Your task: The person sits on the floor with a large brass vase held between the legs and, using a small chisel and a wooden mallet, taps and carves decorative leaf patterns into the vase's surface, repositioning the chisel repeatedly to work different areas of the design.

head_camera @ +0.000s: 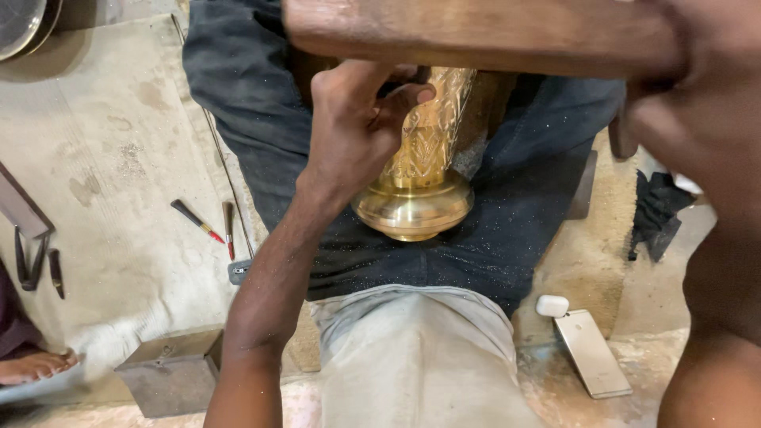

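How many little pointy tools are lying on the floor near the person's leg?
2 that I can see: a dark-handled tool with a red tip lying slanted, and a brown-handled tool with a red tip right beside it, nearer the dark trouser leg. Others may be hidden.

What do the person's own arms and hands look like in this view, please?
Both forearms are bare, with no sleeves reaching them. The left hand shows no glove, ring or watch. The right hand is close to the camera and blurred; no glove or wristband can be made out there.

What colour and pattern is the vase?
Golden brass vase, engraved leaf-like pattern above a smooth base; head view.
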